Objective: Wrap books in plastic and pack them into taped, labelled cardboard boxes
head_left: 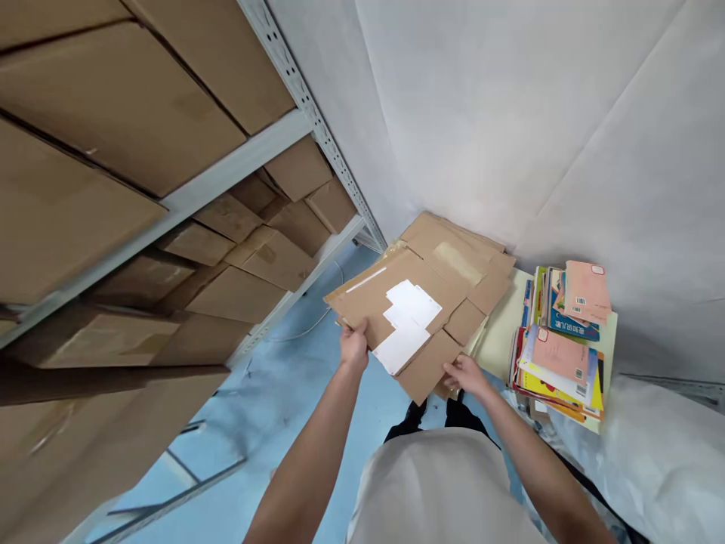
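Observation:
Both hands are at a flattened cardboard box [362, 291] with white paper labels [408, 321] stuck on its upper face. My left hand [354, 346] grips its left edge, thumb on top and the other fingers hidden beneath. At the lower right edge, my right hand [465, 374] closes on the cardboard near a folded flap; some fingertips are hard to make out. More flattened cardboard [427, 227] lies under and behind the piece, against the white wall. To the right of my right hand are stacks of thin books [560, 355] on a pale yellow board [498, 344].
A metal shelf rack [243, 162] packed with cardboard boxes [277, 257] rises on the left. White sheeting [510, 113] covers the wall ahead. A cable [309, 330] lies on the blue floor [294, 378]. A metal frame [181, 491] stands low at the left, and whitish plastic [651, 446] bulges at the right.

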`<state>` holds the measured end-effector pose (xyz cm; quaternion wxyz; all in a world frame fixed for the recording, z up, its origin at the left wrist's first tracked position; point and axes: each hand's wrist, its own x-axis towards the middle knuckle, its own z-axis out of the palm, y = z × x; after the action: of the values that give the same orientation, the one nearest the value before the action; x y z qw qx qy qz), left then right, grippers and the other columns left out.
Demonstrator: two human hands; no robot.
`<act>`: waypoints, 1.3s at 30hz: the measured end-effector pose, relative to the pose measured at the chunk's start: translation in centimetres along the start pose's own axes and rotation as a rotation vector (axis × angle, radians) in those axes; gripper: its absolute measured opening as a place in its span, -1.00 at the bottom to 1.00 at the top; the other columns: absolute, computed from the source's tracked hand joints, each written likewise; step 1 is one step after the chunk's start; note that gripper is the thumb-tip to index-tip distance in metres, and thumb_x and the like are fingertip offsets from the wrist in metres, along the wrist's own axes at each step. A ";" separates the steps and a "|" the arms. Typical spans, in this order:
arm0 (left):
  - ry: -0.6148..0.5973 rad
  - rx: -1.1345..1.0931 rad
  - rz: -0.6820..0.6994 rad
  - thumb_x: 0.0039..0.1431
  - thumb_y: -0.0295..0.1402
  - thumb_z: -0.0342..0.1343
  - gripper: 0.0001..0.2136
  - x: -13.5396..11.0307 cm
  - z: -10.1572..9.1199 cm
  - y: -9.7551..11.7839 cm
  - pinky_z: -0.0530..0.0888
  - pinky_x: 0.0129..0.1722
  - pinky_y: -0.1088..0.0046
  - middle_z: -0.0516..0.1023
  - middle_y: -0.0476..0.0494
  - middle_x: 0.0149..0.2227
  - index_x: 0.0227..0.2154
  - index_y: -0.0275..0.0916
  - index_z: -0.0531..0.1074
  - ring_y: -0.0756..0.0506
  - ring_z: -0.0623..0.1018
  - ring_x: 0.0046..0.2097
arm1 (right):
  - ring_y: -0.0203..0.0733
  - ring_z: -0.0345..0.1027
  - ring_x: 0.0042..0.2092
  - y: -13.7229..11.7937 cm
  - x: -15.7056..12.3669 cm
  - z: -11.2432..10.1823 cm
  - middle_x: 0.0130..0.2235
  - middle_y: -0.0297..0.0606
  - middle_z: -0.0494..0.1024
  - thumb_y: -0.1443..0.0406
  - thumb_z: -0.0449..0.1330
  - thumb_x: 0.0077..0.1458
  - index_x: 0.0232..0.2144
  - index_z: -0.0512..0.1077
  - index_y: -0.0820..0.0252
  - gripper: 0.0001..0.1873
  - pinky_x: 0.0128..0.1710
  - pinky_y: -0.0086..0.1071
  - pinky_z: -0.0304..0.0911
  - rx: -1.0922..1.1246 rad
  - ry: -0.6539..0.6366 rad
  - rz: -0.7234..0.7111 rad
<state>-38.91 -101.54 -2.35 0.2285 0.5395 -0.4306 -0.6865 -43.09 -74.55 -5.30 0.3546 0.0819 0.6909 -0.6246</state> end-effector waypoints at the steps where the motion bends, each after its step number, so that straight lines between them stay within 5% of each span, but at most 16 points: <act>1: -0.017 0.013 0.030 0.02 -0.38 0.25 -0.75 0.4 -1.2 0.7 0.56 -0.05 0.29 0.62 -0.13 -0.09 -0.21 -0.15 0.39 -0.11 0.61 -0.10 | -0.19 0.41 -0.63 0.1 -0.3 -0.2 -0.61 -0.40 0.55 0.10 0.45 -0.29 -0.55 0.44 0.12 -0.68 -0.64 -0.38 0.30 -0.028 0.004 -0.007; 3: -0.054 0.032 0.089 -0.04 -0.35 0.29 -0.74 1.2 -4.0 2.3 0.56 -0.05 0.26 0.63 -0.13 -0.18 -0.27 -0.17 0.39 -0.12 0.62 -0.14 | -0.16 0.45 -0.58 -0.4 -0.7 -1.2 -0.57 -0.34 0.58 0.12 0.44 -0.28 -0.50 0.49 0.15 -0.69 -0.56 -0.32 0.36 -0.086 0.045 -0.041; 6: -0.175 0.059 0.157 -0.17 -0.30 0.36 -0.65 2.3 -8.9 5.7 0.58 -0.10 0.24 0.65 -0.12 -0.25 -0.29 -0.19 0.41 -0.17 0.63 -0.18 | -0.04 0.56 -0.25 -2.7 -1.2 -3.2 -0.31 -0.19 0.66 0.10 0.40 -0.20 -0.31 0.52 0.15 -0.62 -0.23 -0.18 0.46 -0.129 0.192 -0.149; 11: -0.467 0.200 0.129 -0.39 -0.16 0.48 -0.42 3.1 -16.5 11.4 0.61 -0.18 0.23 0.67 -0.17 -0.23 -0.21 -0.18 0.48 -0.27 0.64 -0.15 | 0.11 0.24 0.26 -6.1 -3.2 -3.2 0.21 -0.03 0.43 0.07 0.46 -0.28 -0.02 0.46 0.11 -0.28 0.24 0.03 0.15 -0.224 0.415 -0.360; 13: -0.549 0.263 0.098 -0.48 -0.12 0.51 -0.39 2.8 -17.8 12.5 0.62 -0.23 0.23 0.67 -0.19 -0.25 -0.25 -0.17 0.50 -0.29 0.65 -0.18 | 0.10 0.16 0.32 -6.5 -4.2 -2.3 0.25 -0.06 0.38 0.04 0.48 -0.30 0.05 0.42 0.08 -0.19 0.28 0.01 0.10 -0.150 0.404 -0.361; 16: -0.674 0.345 0.024 -0.57 -0.08 0.53 -0.39 2.2 -17.9 12.8 0.62 -0.30 0.21 0.67 -0.20 -0.31 -0.32 -0.17 0.52 -0.31 0.66 -0.24 | 0.06 0.35 0.19 -5.8 -6.3 -1.8 0.11 -0.12 0.54 -0.03 0.45 -0.27 0.02 0.42 0.05 -0.23 0.20 -0.04 0.24 0.078 0.314 -0.362; 21: -0.881 0.495 -0.020 -0.55 -0.11 0.54 -0.49 0.6 -14.3 11.3 0.62 -0.27 0.11 0.66 -0.21 -0.40 -0.43 -0.15 0.54 -0.33 0.65 -0.27 | 0.01 0.55 -0.12 -2.3 -13.8 -5.1 -0.16 -0.15 0.67 -0.09 0.43 -0.27 -0.14 0.48 0.11 -0.33 -0.02 -0.08 0.41 0.280 0.519 -0.442; 27: -1.163 0.741 0.171 -0.54 -0.11 0.54 -0.52 -5.4 -5.1 8.7 0.59 -0.12 0.15 0.66 -0.24 -0.30 -0.45 -0.17 0.57 -0.35 0.62 -0.15 | -0.07 0.53 -0.26 5.0 -27.1 -9.6 -0.28 -0.17 0.66 -0.11 0.43 -0.29 -0.22 0.49 0.11 -0.37 -0.20 -0.20 0.41 0.280 0.891 -0.436; 33: -1.506 0.789 0.348 -0.43 0.02 0.48 -0.47 -17.8 4.0 3.4 0.58 -0.27 0.30 0.63 -0.19 -0.30 -0.36 -0.18 0.59 -0.27 0.60 -0.23 | -0.13 0.46 -0.36 13.6 -40.1 -13.2 -0.34 -0.22 0.63 -0.03 0.47 -0.33 -0.27 0.48 0.11 -0.43 -0.29 -0.24 0.36 0.405 1.307 -0.458; 39: -1.784 0.732 0.451 -0.17 0.16 0.32 -0.46 -33.2 9.0 -5.4 0.53 -0.17 0.26 0.59 -0.20 -0.27 -0.31 -0.23 0.55 -0.26 0.57 -0.19 | -0.18 0.42 -0.37 21.3 -51.8 -15.6 -0.38 -0.32 0.59 0.05 0.48 -0.35 -0.32 0.49 0.06 -0.50 -0.21 -0.24 0.33 0.546 1.716 -0.557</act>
<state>-36.18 -69.78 11.65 -0.2350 -0.2325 -0.7230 -0.6065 0.81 -38.69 7.74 -0.4691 0.4259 0.5406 -0.5535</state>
